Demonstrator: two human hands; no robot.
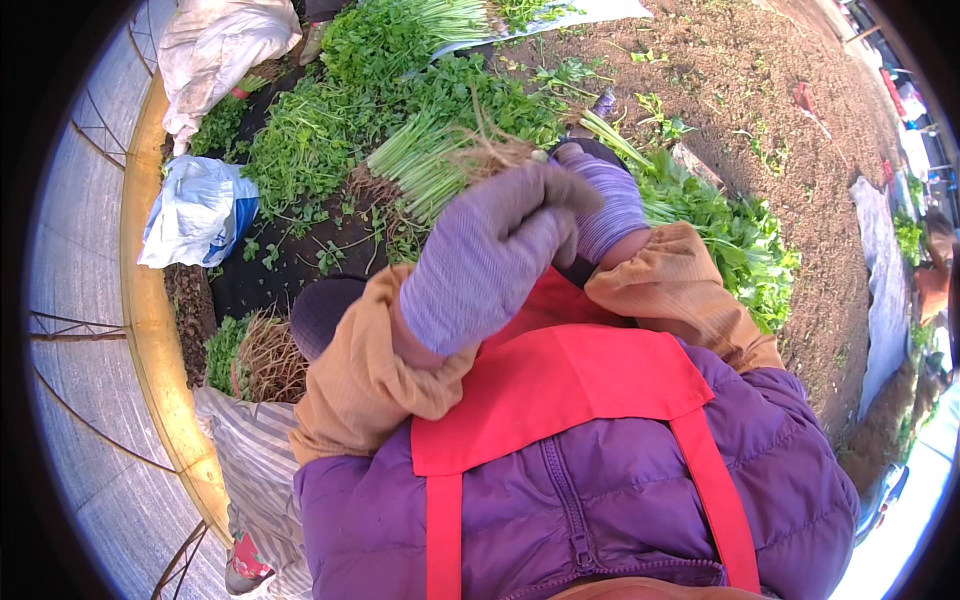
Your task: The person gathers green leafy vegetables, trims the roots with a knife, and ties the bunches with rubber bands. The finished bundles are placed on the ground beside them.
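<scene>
My left hand [491,255], in a purple knit glove, is bent in front of my chest with its fingers curled towards the right. It partly covers my right hand [604,195], gloved alike. Thin brown roots [495,146] and a pale stalk end show just above the left hand; which hand holds them, if either, I cannot tell. Beside and beyond my right hand lie leafy green stalks, probably celery [750,255]. A bundle of pale green stems [420,161] with roots lies ahead on the ground. The fingertips are partly hidden or blurred.
Piled leafy greens [300,142] cover dark sheeting ahead and left. A white and blue plastic bag [199,210] and a whitish sack [225,52] stand at left. Near my left knee is a rooted bunch [270,360] beside striped cloth [255,450]. Bare soil [810,150] lies right; a person [934,277] is at far right.
</scene>
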